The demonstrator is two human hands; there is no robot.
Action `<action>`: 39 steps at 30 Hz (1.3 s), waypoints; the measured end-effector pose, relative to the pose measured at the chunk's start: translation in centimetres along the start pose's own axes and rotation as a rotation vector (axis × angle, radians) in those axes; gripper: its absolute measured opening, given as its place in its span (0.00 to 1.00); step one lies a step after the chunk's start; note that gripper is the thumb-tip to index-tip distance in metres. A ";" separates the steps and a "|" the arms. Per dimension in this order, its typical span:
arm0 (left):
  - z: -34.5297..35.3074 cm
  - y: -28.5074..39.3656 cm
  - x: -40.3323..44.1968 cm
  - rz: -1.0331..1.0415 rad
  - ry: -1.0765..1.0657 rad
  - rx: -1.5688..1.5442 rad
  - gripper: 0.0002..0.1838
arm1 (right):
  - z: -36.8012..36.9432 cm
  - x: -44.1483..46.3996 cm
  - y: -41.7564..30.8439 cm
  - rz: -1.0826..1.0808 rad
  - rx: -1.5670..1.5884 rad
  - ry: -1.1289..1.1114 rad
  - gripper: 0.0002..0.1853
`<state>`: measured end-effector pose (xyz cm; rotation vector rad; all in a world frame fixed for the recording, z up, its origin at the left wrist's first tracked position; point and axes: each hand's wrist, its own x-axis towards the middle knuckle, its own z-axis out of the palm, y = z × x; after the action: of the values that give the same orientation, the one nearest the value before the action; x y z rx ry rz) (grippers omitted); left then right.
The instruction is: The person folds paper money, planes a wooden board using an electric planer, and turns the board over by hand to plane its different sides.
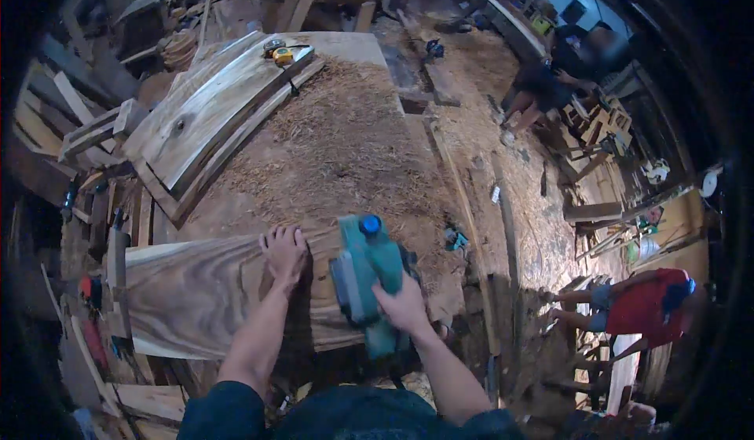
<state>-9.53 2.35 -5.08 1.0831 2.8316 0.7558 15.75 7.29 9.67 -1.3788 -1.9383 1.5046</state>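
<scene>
A wide, dark-grained wood board (196, 291) with a pale edge lies across the near side of the work surface. My left hand (285, 253) rests on its far edge with the fingers spread. To the right, my right hand (402, 303) is wrapped round the handle of a green power planer (365, 271) with a blue knob. The planer sits over the right part of the board and hides that end. Wood shavings (338, 142) are heaped beyond the board.
Stacked slabs (212, 118) lie at the far left, with a yellow tape measure (283, 56) on top. A small teal tool (455, 240) is right of the planer. One person in dark clothes (577, 63) is at the upper right; another in a red top (648, 306) is at the right.
</scene>
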 end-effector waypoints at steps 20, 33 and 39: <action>-1.7 1.0 -0.3 0.050 0.012 -0.039 0.16 | -1.1 -6.1 3.6 0.060 -0.048 -0.040 0.21; -1.2 0.7 -0.4 0.050 0.030 -0.022 0.16 | -1.4 -6.5 2.7 0.009 -0.054 -0.078 0.11; -1.0 1.1 0.0 0.000 0.047 -0.046 0.15 | -2.4 -13.3 6.3 0.279 -0.179 -0.053 0.15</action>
<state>-8.98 2.61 -3.66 1.0728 2.8379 0.8527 26.95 -2.53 8.92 -1.7656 -2.0212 1.5287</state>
